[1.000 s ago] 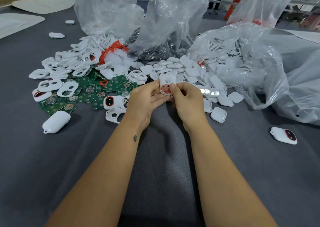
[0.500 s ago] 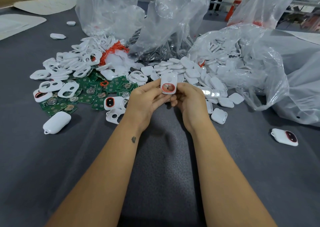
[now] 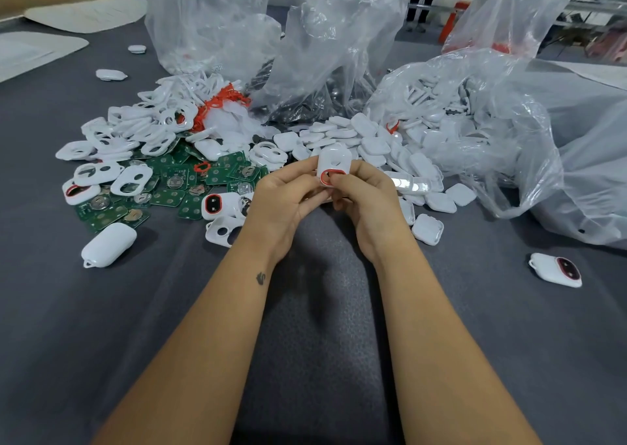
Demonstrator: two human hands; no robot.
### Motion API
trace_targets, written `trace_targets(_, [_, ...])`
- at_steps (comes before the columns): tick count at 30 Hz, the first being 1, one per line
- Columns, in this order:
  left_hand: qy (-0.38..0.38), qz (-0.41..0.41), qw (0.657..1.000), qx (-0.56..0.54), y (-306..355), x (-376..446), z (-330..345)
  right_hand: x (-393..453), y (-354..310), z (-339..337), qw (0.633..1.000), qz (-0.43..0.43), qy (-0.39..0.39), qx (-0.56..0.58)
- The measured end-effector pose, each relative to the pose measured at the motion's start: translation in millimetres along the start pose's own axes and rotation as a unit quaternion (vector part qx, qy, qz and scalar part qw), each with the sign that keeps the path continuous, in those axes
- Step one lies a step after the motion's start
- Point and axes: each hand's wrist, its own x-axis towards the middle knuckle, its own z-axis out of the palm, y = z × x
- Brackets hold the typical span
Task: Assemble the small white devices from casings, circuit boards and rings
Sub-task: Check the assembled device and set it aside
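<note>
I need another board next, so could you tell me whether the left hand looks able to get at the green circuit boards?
Probably yes: the green circuit boards lie uncovered just beside the left hand, though it grips the casing.

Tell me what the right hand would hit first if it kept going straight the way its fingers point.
The right hand points up-left at the white casing it already pinches; beyond that, probably the left hand.

White casing (image 3: 332, 163) with red ring (image 3: 326, 177) between both hands (image 3: 325, 200), above grey table (image 3: 101, 309).
</note>
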Motion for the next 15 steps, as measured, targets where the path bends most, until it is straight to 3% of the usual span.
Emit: trace_targets(15, [0.000,0.017,0.999,0.039,-6.5,0.3,-1.2,-0.5,0.1,0.8,0.999,-0.005,0.040,0.011])
